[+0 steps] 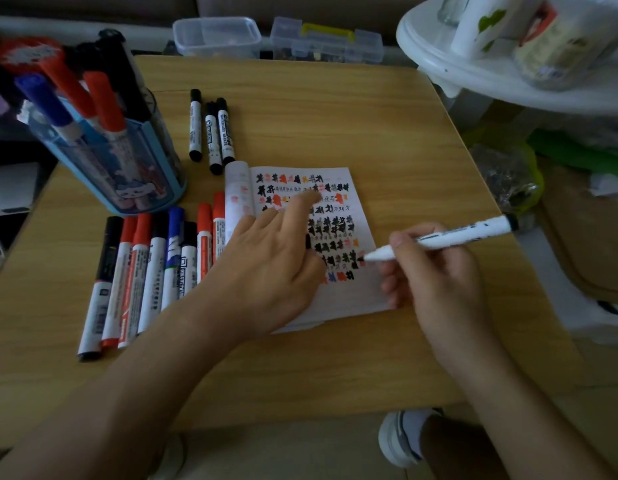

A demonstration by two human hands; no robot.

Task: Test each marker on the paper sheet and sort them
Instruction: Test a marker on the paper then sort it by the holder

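A white paper sheet (349,292) covered in black, red and blue test marks lies mid-table. My right hand (435,271) grips an uncapped black marker (449,235), its tip touching the paper at the right end of a row of marks. My left hand (276,258) lies flat on the sheet with fingers spread, and a small black cap shows by its thumb. A row of several capped markers (151,271) lies left of the paper. Three black markers (212,129) lie apart behind it. A blue pen holder (127,174) at the far left stands full of markers.
Clear plastic boxes (217,34) sit past the wooden table's far edge (300,60). A white round stand (501,77) with bottles overhangs the right back corner. Bags and a box crowd the floor at right. My shoe (401,441) shows below the near edge.
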